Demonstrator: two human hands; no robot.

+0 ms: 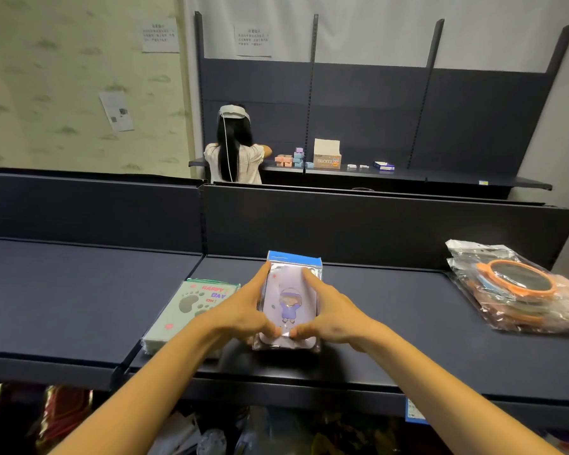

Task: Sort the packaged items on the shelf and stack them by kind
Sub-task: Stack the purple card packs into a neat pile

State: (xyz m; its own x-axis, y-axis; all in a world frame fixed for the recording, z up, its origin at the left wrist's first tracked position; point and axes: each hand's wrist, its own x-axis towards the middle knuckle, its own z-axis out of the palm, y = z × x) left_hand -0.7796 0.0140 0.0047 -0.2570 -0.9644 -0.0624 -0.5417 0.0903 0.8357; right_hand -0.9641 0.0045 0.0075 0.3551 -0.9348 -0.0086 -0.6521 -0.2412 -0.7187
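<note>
The left hand (pixel 243 310) and right hand (pixel 326 313) grasp a phone-case packet (pixel 291 307) by its sides, probably squaring its stack on the shelf (pixel 391 310). Green card packets (pixel 188 310) lie just left, mirror packets (pixel 519 290) far right.

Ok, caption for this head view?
Both hands square up the phone-case stack between card stack and mirror packs.
</note>
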